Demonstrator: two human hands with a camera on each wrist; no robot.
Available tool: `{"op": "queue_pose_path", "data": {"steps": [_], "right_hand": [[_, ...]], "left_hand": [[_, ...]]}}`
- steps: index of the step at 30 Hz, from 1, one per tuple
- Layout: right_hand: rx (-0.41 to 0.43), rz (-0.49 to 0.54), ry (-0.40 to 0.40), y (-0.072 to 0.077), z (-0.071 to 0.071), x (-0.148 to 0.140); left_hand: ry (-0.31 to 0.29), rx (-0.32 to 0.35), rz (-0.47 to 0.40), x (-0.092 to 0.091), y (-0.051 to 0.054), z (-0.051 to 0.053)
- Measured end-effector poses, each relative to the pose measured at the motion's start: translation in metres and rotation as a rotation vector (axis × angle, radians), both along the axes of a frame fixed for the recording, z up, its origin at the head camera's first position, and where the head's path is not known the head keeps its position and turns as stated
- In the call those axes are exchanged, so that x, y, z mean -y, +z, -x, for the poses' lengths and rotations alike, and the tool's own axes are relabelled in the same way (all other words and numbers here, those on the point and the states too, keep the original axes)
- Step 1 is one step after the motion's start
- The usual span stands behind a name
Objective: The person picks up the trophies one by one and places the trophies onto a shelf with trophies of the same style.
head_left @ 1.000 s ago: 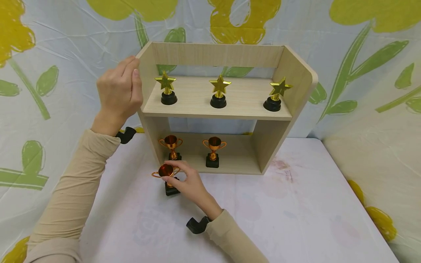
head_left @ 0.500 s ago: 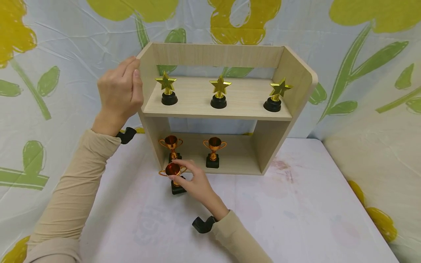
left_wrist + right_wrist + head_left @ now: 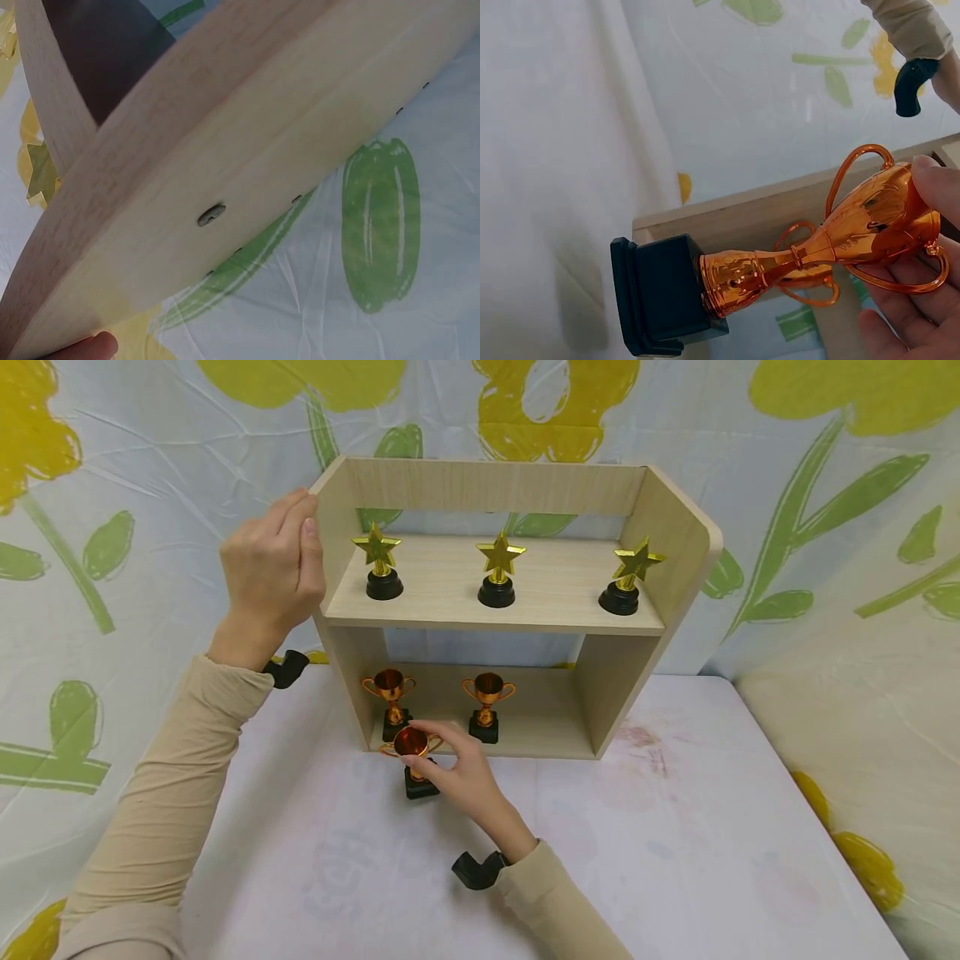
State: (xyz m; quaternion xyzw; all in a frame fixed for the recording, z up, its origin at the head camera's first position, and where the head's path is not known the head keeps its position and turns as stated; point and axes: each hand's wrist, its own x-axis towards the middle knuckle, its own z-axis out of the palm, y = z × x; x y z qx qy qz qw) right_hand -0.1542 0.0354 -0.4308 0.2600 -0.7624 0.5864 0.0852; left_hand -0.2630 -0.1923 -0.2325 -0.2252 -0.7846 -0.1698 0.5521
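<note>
My right hand (image 3: 471, 778) pinches the bowl of a copper-coloured trophy cup (image 3: 412, 742) between thumb and fingers, just in front of the shelf's lower level. Close up in the right wrist view, the trophy's black square base (image 3: 667, 292) points left, away from the palm. My left hand (image 3: 273, 564) grips the upper edge of the wooden shelf's left side panel (image 3: 335, 497). Only a fingertip (image 3: 105, 346) shows against that panel in the left wrist view. Two similar copper trophy cups stand on the lower level, one at left (image 3: 389, 687) and one near the middle (image 3: 488, 690).
Three gold star trophies stand on the upper board: left (image 3: 377, 550), middle (image 3: 500, 557) and right (image 3: 636, 564). The shelf (image 3: 495, 628) stands on a white-covered table (image 3: 675, 843) against a flower-printed cloth (image 3: 690, 435).
My right hand has carried the trophy cup rightward and slightly toward the shelf. The left hand has stayed on the side panel, and the standing trophies have kept their places.
</note>
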Motion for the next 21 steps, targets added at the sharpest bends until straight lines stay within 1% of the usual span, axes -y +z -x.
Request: {"op": "queue_pose_path", "data": {"steps": [3, 6, 10, 13, 21], "right_hand": [[0.02, -0.002, -0.006, 0.001, 0.0, -0.003], [0.017, -0.006, -0.018, 0.006, -0.002, -0.005], [0.0, -0.013, -0.039, 0.022, -0.01, -0.011], [0.012, -0.02, -0.061, 0.032, -0.015, -0.015], [0.069, -0.009, -0.091, 0.035, -0.015, -0.023]], "left_hand": [[0.002, 0.003, -0.003, 0.0, 0.0, 0.0], [0.001, 0.004, -0.003, 0.0, 0.0, 0.001], [0.0, 0.001, -0.004, 0.0, 0.0, 0.0], [-0.004, -0.002, -0.006, 0.0, 0.0, 0.0], [-0.006, 0.001, -0.002, 0.0, 0.0, 0.001]]}}
